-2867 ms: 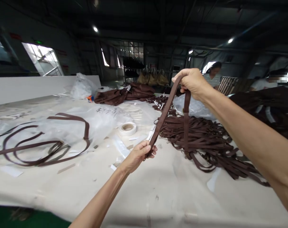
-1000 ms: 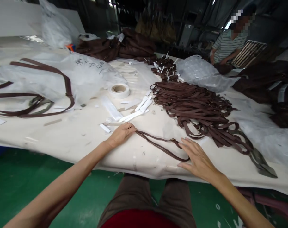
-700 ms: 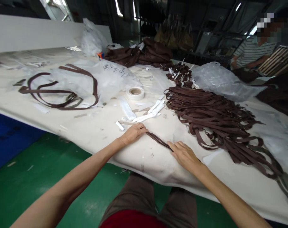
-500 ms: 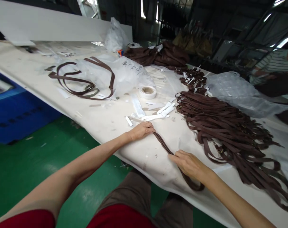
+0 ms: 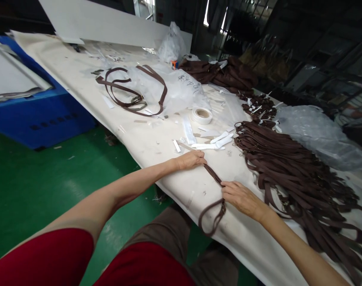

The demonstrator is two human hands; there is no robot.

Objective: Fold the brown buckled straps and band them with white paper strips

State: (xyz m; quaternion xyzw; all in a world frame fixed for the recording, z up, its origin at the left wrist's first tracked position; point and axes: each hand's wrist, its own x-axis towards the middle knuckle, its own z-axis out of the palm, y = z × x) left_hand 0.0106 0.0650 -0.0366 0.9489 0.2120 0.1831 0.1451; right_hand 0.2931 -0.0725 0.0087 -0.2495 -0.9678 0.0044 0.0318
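Between my hands a folded brown strap (image 5: 213, 174) runs over the table near its front edge. My left hand (image 5: 192, 159) is closed on its far end. My right hand (image 5: 242, 198) grips it lower down, and a loop with a brass-coloured metal piece hangs from below that hand over the table edge. Just beyond my left hand lie white strips (image 5: 212, 143) and a roll of white tape (image 5: 202, 115). To the right of my right hand spreads a big pile of brown straps (image 5: 288, 167) with metal clips.
On the pale tabletop (image 5: 157, 139) a loose brown strap (image 5: 164, 93) lies looped over a clear plastic bag (image 5: 181, 95). Brown material (image 5: 222, 75) is heaped at the back, near a plastic bundle (image 5: 318, 127). A blue box (image 5: 49, 123) stands left of the table on the green floor.
My right hand has moved closer to my left along the strap. The strap's tail has swung from right of the hand to a loop hanging left over the edge. The view has turned left.
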